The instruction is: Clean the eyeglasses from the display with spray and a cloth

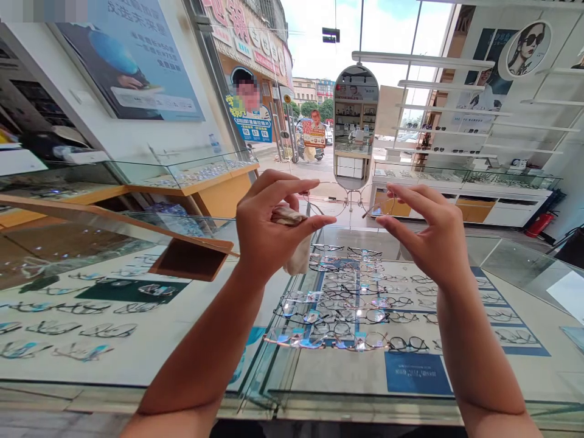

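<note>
Raised above the glass counter, a pair of thin-rimmed eyeglasses (329,199) spans the gap between my two hands. My left hand (276,222) pinches one side of it between thumb and fingers. A light beige cloth (298,258) is tucked in the left palm and hangs down below it. The other side is pinched by my right hand (431,231), near a temple arm. The clear lenses are hard to make out against the bright background. Below, several rows of eyeglasses (374,316) lie on the counter.
The glass display counter (292,389) runs across the front. An oval mirror (356,128) stands beyond my hands. At left, a brown wooden tray-like piece (191,258) juts over more frames. Wall shelves (447,109) and a red fire extinguisher (541,224) are at right.
</note>
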`<state>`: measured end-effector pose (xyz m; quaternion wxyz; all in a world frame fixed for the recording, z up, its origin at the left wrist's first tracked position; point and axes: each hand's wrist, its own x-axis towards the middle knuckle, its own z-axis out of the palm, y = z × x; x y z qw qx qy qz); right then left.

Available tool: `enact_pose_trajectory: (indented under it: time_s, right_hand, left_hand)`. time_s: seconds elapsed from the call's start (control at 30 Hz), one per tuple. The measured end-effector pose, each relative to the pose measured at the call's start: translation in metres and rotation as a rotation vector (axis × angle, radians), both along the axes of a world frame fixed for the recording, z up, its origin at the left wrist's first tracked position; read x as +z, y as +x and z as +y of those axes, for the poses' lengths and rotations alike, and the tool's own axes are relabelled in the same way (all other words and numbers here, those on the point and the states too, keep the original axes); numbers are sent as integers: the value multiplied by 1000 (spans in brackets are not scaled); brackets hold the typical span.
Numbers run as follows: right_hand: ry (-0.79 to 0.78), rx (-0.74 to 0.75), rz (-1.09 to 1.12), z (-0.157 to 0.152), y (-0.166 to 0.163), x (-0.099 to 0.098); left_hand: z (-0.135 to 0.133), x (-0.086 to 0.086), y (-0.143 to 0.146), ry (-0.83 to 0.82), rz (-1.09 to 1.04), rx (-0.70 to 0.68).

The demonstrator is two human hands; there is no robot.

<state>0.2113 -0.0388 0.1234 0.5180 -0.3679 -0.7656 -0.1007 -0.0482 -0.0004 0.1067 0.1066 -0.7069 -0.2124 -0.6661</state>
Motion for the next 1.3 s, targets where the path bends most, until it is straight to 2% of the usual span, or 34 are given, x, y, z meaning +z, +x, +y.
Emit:
enact_pose_trajectory:
  time_s: [0.17, 0.5, 0.67, 0.8, 1.07, 1.3]
  right_hand:
    - [-105, 100, 42, 9, 3, -1]
    - [-237, 203, 71, 11, 4, -1]
    - [-262, 213, 81, 13, 3, -2]
    - [-171, 173, 83, 11, 1, -3]
    - [103, 30, 57, -2, -7, -4]
    - [162, -58, 0, -9, -10, -3]
  left_hand:
    - [-4, 0, 3, 5, 11, 13]
    - [-11, 3, 4, 8, 16, 25]
    - [-11, 4, 3, 98, 38, 43]
    - [-8, 5, 0, 91, 59, 49]
    - [1, 6, -10, -50, 89, -67]
    - [5, 4, -9, -139, 108, -38]
